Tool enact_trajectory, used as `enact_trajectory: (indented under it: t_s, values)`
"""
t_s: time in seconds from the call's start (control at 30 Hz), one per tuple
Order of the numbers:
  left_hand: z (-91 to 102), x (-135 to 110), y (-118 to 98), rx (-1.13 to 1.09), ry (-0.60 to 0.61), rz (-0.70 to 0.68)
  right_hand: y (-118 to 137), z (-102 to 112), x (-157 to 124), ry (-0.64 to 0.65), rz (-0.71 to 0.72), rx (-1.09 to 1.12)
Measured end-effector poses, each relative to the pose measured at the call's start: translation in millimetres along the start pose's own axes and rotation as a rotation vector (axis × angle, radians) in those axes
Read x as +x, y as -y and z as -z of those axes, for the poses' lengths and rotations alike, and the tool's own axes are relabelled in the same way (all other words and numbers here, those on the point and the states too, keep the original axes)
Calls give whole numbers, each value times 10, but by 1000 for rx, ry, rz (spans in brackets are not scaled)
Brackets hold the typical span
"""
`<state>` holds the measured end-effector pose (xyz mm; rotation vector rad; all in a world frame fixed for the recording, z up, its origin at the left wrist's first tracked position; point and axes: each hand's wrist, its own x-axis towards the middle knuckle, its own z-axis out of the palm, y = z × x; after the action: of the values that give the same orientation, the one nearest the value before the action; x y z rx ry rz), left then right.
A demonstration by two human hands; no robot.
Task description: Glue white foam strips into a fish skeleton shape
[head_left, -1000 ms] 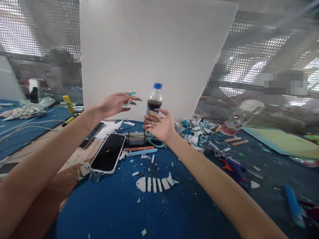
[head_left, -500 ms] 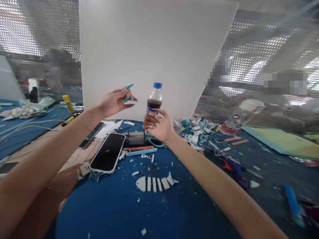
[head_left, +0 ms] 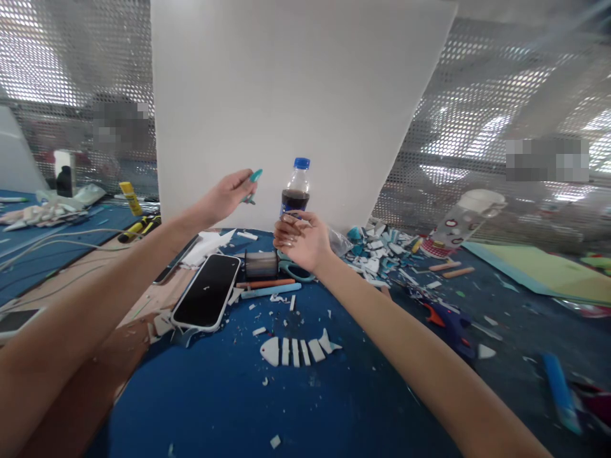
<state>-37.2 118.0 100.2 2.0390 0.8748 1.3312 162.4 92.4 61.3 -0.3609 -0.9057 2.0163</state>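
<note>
My left hand point(head_left: 232, 193), with long teal nails, is raised in front of the white board, its fingers pressed together. My right hand point(head_left: 304, 242) is pinched, fingers curled under the thumb, in front of a blue-capped bottle point(head_left: 296, 198) of dark drink. The hand overlaps the bottle's lower part; nothing I can make out shows in either pinch. Just below my right hand stands a spool of clear line point(head_left: 261, 264), beside scissors point(head_left: 294, 271). On the blue mat lies a fish shape in separate white pieces point(head_left: 270, 352), with head, bars and tail laid in a row.
A phone point(head_left: 207, 292) lies left of the spool, near an orange stick and a blue stick point(head_left: 272, 291). White and teal scraps point(head_left: 382, 251) are heaped at back right. A glue gun point(head_left: 453, 331), a clear tumbler point(head_left: 461, 222) and yellow sheets point(head_left: 548, 270) sit right. A white board point(head_left: 300, 83) stands behind.
My left hand's spread fingers have come together, and the hand has turned slightly. My right hand, the bottle and the fish pieces have stayed nearly in place.
</note>
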Motion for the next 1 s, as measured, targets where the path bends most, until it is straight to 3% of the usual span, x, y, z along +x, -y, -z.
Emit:
enact_trajectory:
  t_s: [0.17, 0.37, 0.6, 1.0]
  values:
    - [-42, -41, 73, 292, 72, -86, -9, 0, 12, -23, -6, -4]
    - [-85, -47, 67, 432, 179, -161, 2, -10, 16, -60, -7, -14]
    - [-33, -44, 83, 398, 226, -115, -26, 30, 61, -143, 30, -45]
    - [26, -26, 67, 227, 203, -37, -92, 81, 121, -291, 19, -163]
